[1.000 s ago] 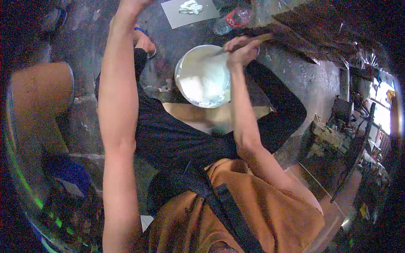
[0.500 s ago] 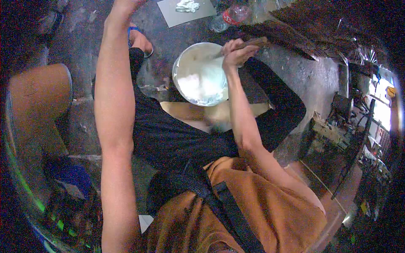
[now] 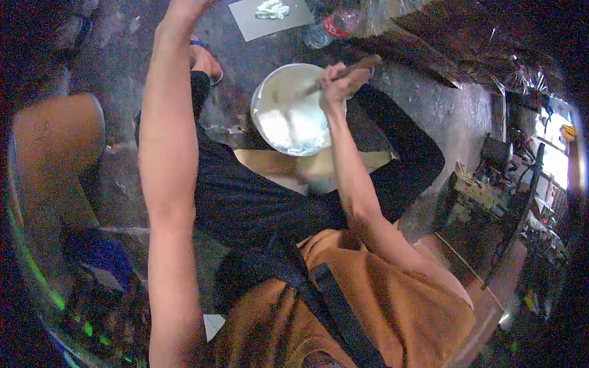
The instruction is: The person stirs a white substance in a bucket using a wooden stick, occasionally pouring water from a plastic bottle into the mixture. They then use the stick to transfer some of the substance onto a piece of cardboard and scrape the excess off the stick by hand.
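My right hand [image 3: 339, 81] is wrapped round a wooden-handled tool [image 3: 368, 62]. Its handle sticks out to the right of the fist, and its blurred other end reaches over a round metal basin [image 3: 293, 132] with pale, shiny contents. The basin stands between my legs, close to my right hand. At the top edge, only the base of my left hand [image 3: 195, 7] shows, with its fingers cut off by the frame. Right of it, a white clump [image 3: 272, 9] lies on a pale sheet [image 3: 251, 23].
A clear plastic bottle with a red label [image 3: 338, 24] lies beside the sheet on the dark floor [image 3: 429, 98]. At the left is a brown seat-like object [image 3: 58, 132]. Cluttered equipment [image 3: 485, 193] fills the right side. My black-trousered legs [image 3: 245, 190] surround the basin's near side.
My right hand has shifted slightly down and left with the tool, whose handle is now more steeply tilted. My left forearm has moved very slightly.
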